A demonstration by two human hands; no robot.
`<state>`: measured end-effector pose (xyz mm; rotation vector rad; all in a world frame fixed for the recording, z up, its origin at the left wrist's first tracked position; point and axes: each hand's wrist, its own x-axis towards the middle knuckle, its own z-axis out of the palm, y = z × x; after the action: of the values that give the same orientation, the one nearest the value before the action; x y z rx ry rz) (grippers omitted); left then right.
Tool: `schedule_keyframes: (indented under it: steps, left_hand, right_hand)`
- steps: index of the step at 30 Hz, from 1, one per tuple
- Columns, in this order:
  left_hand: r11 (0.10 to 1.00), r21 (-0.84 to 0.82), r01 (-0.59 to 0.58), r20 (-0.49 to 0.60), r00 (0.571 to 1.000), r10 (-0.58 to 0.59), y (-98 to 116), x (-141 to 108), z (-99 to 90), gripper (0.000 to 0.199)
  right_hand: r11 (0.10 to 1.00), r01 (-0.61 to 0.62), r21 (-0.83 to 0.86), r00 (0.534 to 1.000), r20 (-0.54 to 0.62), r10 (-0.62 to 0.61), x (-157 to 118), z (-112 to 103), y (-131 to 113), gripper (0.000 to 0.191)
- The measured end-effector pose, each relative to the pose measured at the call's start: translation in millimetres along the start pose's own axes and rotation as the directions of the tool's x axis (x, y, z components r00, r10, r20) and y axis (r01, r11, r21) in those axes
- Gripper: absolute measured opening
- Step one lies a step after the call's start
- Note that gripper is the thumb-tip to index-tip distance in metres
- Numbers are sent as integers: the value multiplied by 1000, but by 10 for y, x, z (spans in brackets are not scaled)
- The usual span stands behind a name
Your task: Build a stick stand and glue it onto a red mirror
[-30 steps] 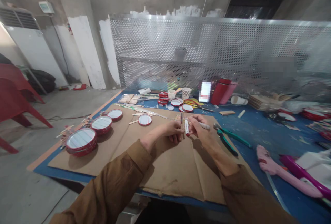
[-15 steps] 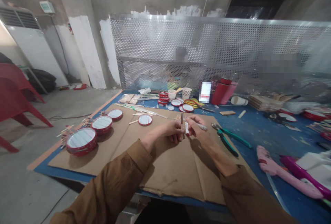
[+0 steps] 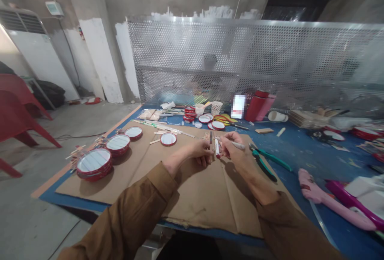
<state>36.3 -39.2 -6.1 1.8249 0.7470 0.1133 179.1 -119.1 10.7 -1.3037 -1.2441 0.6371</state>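
In the middle of the cardboard sheet (image 3: 192, 196), my left hand (image 3: 201, 153) is closed on a small stick piece with a dark upright strip (image 3: 211, 137). Beside its fingertips is a narrow white part with a red end (image 3: 217, 148); whether it is joined to the strip, I cannot tell. My right hand (image 3: 233, 147) pinches a slim whitish pen (image 3: 239, 145), its tip side turned toward the left hand and hidden by the fingers. A red-rimmed white lid (image 3: 168, 139) lies flat to the left, near several thin wooden sticks (image 3: 155, 141).
Stacks of red-rimmed lids (image 3: 94, 162) with sticks stand along the left edge. Green-handled pliers (image 3: 264, 165) lie right of my right hand, with a pink glue gun (image 3: 327, 202) farther right. A phone (image 3: 238, 107), a red bottle (image 3: 257, 106) and paper cups (image 3: 216, 108) stand behind.
My right hand has shifted slightly right with the pen, away from the left hand, showing more of the white part. My left hand stays in place.
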Motion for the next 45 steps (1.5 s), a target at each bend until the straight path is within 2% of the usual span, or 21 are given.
schedule_keyframes:
  steps: [9,16,21,36,45]
  left_hand:
    - [1000,24,8,-8,1000,-8,78,-34,17,20]
    - [999,31,21,14,1000,-21,76,-48,2,25]
    - [999,27,20,7,1000,-21,39,-31,-6,24]
    - [1000,23,5,4,1000,-5,-2,-1,-3,28]
    - [1000,19,24,-1,1000,-24,6,-3,-3,25]
  right_hand:
    - [992,-20,124,1000,21,18,-25,-6,-69,41]
    - [994,32,-105,999,-23,-35,-24,-5,-71,29]
    - [995,48,-84,999,-14,-50,-34,3,-88,28]
    - [986,47,-159,999,16,-45,-61,7,-147,32]
    - [990,51,-132,999,24,-49,-26,6,-67,31]
